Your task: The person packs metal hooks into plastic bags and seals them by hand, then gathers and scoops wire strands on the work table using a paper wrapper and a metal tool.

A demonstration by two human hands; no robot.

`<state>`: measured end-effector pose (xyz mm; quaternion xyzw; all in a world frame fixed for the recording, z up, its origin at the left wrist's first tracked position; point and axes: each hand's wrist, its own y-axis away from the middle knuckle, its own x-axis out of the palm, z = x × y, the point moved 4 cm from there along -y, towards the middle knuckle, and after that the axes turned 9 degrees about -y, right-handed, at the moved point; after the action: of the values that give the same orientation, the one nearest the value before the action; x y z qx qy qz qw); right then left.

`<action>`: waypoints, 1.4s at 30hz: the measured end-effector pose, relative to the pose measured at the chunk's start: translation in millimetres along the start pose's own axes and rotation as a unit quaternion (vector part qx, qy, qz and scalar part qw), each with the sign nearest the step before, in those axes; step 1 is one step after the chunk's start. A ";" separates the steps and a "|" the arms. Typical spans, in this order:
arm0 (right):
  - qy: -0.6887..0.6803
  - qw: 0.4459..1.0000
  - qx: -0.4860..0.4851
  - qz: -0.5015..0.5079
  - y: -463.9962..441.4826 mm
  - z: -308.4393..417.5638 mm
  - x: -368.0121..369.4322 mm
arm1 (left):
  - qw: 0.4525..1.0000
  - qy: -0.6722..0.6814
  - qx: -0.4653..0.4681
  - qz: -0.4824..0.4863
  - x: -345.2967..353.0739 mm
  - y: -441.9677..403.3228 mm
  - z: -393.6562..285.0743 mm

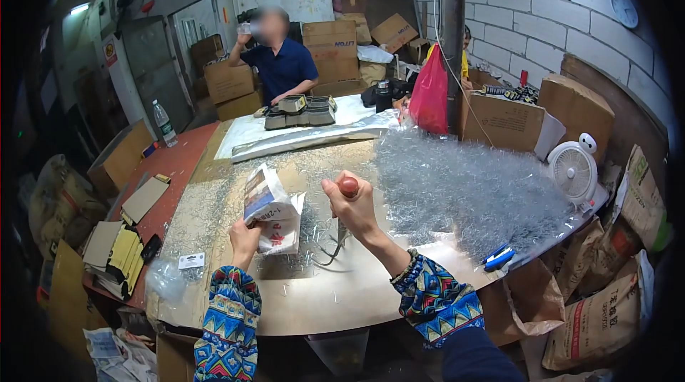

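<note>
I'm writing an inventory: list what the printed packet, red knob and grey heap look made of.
Printed packet: paper or plastic film, fairly matt, creased; unclear which. Red knob: smooth, shiny highlight; perhaps painted wood or plastic. Grey heap: probably bare metal, thin pieces glinting.

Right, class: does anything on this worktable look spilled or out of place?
Possibly: loose silvery metal-looking slivers lie scattered across the smooth pale-brown worktable, well beyond the large bristly grey heap at right. A few strays lie between the printed white packet and the table's front edge, so it looks spilled.
</note>
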<state>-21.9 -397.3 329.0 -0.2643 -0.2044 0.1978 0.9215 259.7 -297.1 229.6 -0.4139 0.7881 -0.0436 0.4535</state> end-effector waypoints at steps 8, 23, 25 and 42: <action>0.026 0.999 -0.040 0.017 -0.5 -1.5 -2.6 | 1.000 0.006 -0.004 -0.002 2.0 -0.6 0.4; -0.092 0.994 -0.003 -0.059 10.0 -0.4 -5.7 | 0.896 0.418 -0.151 0.022 -33.2 -55.8 -82.9; -0.139 0.986 -0.026 -0.089 9.7 -6.6 -7.3 | 0.870 0.480 -0.108 0.016 -52.9 -62.4 -103.3; -0.389 0.892 -0.178 -0.145 -44.9 54.6 12.6 | 0.879 0.444 -0.176 0.010 -44.9 -74.7 -32.9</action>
<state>-26.1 -404.2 400.4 -0.2938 -0.6140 0.1091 0.7244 291.8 -325.0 312.5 -0.4159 0.9057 -0.0788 -0.0233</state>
